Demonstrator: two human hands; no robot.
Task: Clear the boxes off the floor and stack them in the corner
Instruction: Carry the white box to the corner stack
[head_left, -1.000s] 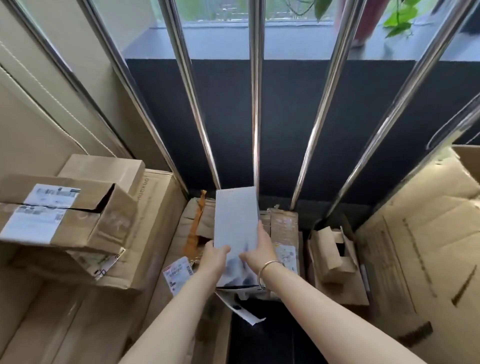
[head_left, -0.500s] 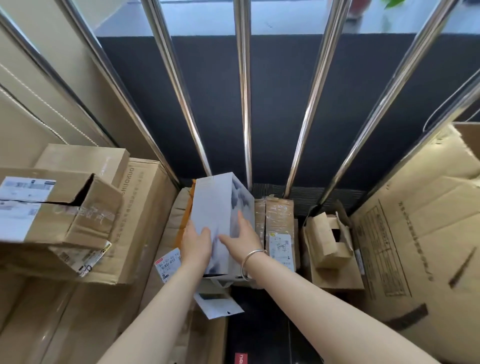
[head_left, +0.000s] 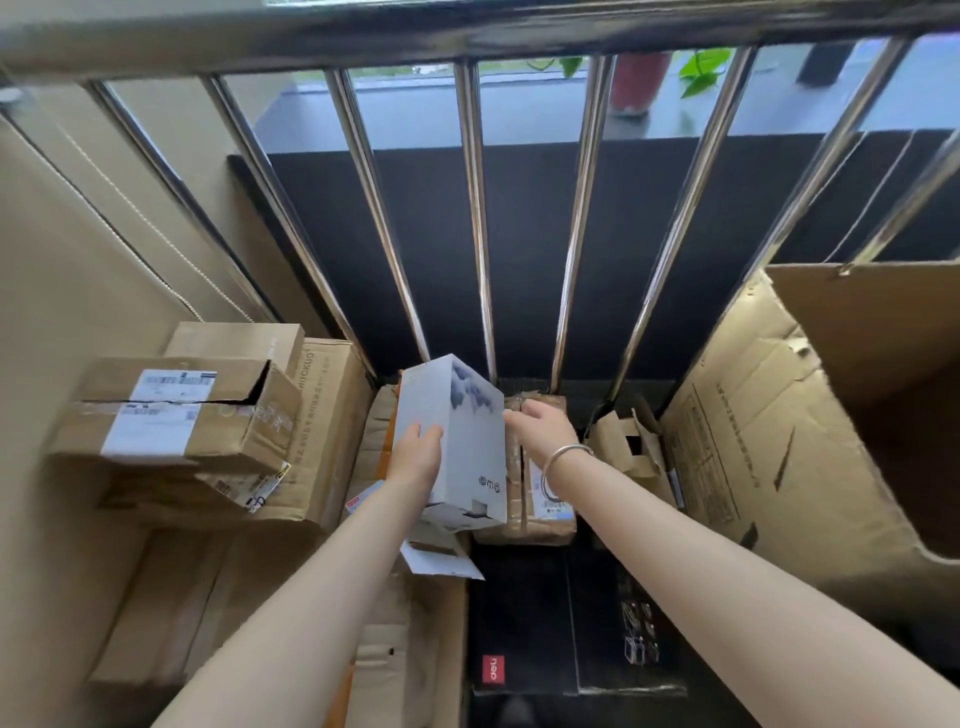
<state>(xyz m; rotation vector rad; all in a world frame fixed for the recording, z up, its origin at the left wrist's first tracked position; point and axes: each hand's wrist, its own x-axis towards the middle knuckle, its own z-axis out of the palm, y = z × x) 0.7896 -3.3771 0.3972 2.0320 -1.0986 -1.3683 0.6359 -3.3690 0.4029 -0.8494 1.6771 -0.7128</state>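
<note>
Task part done: several cardboard boxes (head_left: 176, 415) are stacked at left by the railing (head_left: 475, 234), while the white box (head_left: 457, 441), tilted above the floor pile, is held between left hand (head_left: 415, 454) and right hand (head_left: 540, 428), fingers loosely spread against its sides, not yet placed.

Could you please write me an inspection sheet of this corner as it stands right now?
Surface: dark floor, mostly covered by cardboard.
Job's things: white box held tilted above the pile; taped brown box beside it.
Clutter: labelled boxes stacked at left; large open carton at right; torn small box.
Grippers: left hand on the white box's near face; right hand at its right side, fingers relaxed.
Cables: nothing seen.
Surroundings: metal railing; potted plant beyond.
</note>
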